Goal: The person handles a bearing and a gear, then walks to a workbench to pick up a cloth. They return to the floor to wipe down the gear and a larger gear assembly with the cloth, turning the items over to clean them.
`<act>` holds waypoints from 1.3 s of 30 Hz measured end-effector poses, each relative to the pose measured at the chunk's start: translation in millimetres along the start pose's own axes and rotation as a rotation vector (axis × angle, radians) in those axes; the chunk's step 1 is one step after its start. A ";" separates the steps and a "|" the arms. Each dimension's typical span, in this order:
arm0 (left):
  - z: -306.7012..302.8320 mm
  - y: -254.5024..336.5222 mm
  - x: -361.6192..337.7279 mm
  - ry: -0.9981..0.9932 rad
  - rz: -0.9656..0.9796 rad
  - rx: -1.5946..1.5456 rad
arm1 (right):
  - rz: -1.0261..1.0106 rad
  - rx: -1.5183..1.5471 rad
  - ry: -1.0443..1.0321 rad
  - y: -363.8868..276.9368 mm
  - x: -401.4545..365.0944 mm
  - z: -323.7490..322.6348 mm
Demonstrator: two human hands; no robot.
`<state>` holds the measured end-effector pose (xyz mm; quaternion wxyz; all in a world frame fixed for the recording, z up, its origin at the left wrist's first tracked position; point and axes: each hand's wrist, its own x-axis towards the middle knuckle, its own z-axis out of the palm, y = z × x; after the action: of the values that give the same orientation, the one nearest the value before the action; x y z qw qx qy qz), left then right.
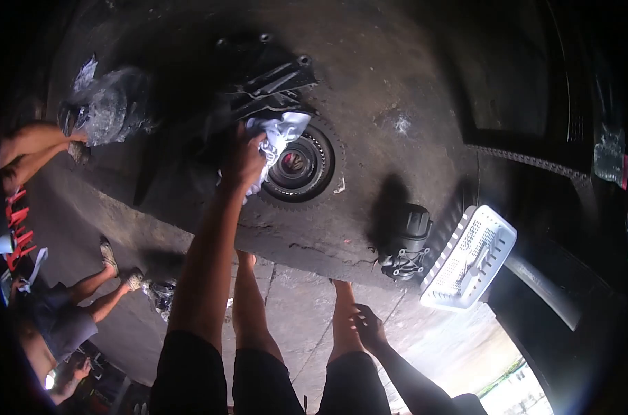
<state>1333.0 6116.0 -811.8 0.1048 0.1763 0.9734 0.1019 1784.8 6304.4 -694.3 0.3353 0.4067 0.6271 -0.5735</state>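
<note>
A pale cloth (281, 131) is bunched in my left hand (245, 160), which presses it against the left side of a round toothed metal part (317, 181) on the dark work surface. Concentric rings and a reddish spot show at that part's centre. My right hand (369, 326) hangs low beside my right knee, holding nothing, its fingers apart. Just behind the cloth lies a dark metal bracket-like piece (276, 79).
To the right stand a black cylindrical part (407, 238) and a white perforated basket (466, 266). Clear plastic wrapping (110, 104) lies at the upper left, near a person's arms (34, 149). Another person (61, 318) sits at the lower left, near red objects (18, 228).
</note>
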 end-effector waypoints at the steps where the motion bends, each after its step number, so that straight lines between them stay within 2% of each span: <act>1: -19.8 10.7 10.4 -0.138 0.073 0.091 | 0.020 -0.011 0.017 15.5 -8.9 -5.9; 4: -19.2 6.4 8.0 -0.134 0.066 -0.014 | 0.103 0.003 0.027 64.5 -26.3 -17.2; 6: -14.7 6.1 -20.4 -0.158 -0.126 -0.017 | 0.179 0.091 0.014 93.4 -31.4 -9.0; 8: 4.4 13.9 -68.3 0.025 -0.212 0.064 | 0.274 0.225 -0.010 110.9 -32.7 -1.8; 9: 24.7 20.8 -93.8 0.047 -0.291 0.046 | 0.316 0.161 0.001 89.8 -34.8 2.3; 11: 69.7 53.8 -143.9 0.098 -0.404 0.006 | 0.283 0.226 -0.038 94.4 -36.5 14.4; 13: 103.7 114.5 -174.7 -0.007 -0.427 -0.113 | 0.259 0.250 -0.071 89.8 -39.5 18.9; 14: 116.9 153.4 -182.2 0.055 -0.394 -0.185 | 0.250 0.243 -0.087 81.0 -42.2 20.3; 15: 126.3 178.2 -171.4 -0.026 -0.271 -0.281 | 0.234 0.234 -0.102 66.9 -41.3 16.9; 16: 103.0 209.4 -149.5 -0.081 -0.341 -0.427 | 0.230 0.260 -0.084 59.9 -41.0 13.6; 18: 41.9 245.6 -122.6 -0.076 -0.301 -0.456 | 0.233 0.310 -0.048 47.5 -46.3 7.6; 20: -15.5 263.2 -107.1 -0.059 -0.297 -0.597 | 0.049 0.335 0.013 -0.5 -53.1 -17.3; 22: -19.7 235.0 -131.9 -0.036 -0.214 -0.752 | -0.248 0.193 0.245 -55.3 -44.8 -40.4; 23: -22.7 219.8 -148.8 -0.029 -0.167 -0.826 | -0.349 0.253 0.345 -98.0 -39.8 -44.4; 25: -61.6 203.7 -176.7 -0.489 -0.533 -1.697 | -0.358 0.626 0.280 -150.6 -12.7 -44.8; 26: -47.1 194.4 -191.0 -0.633 -0.451 -1.592 | -0.261 0.928 0.109 -161.0 2.4 -43.5; 27: -32.9 185.1 -205.0 -0.766 -0.350 -1.481 | -0.232 0.818 0.074 -156.0 25.1 -33.8; 28: -33.5 181.1 -209.3 -0.660 -0.370 -1.419 | -0.198 0.705 0.038 -151.0 46.9 -22.7; 29: -34.1 177.1 -213.5 -0.558 -0.392 -1.350 | -0.270 0.434 0.140 -159.2 58.6 -17.0; 30: -39.2 167.2 -215.0 -0.403 -0.535 -1.430 | -0.334 0.160 0.239 -170.5 70.8 -12.0; 31: -47.8 142.6 -226.1 -0.354 -0.408 -1.196 | -0.474 -0.149 0.369 -182.9 83.6 -8.8; 32: -56.7 133.0 -228.2 -0.251 -0.450 -0.990 | -0.607 -0.464 0.493 -196.6 98.5 -5.5; 34: -45.0 102.3 -254.8 -0.255 -0.510 -1.072 | -0.664 -0.732 0.613 -224.0 136.2 4.6; 36: -44.5 89.9 -274.9 -0.338 -0.583 -1.081 | -0.601 -1.031 0.649 -204.2 201.5 20.4; 37: -43.6 81.6 -282.3 -0.382 -0.613 -1.080 | -0.448 -1.161 0.579 -210.0 202.0 35.0; 38: -43.0 72.6 -289.3 -0.359 -0.588 -1.082 | -0.281 -1.138 0.428 -215.0 199.9 39.5; 39: -41.2 64.3 -297.0 -0.338 -0.566 -1.085 | -0.271 -1.161 0.417 -210.8 196.8 47.8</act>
<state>1615.7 6060.0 -707.3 0.3541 -0.1524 0.7623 0.5199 1506.6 6279.3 -780.3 0.2963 0.1787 0.9343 -0.0858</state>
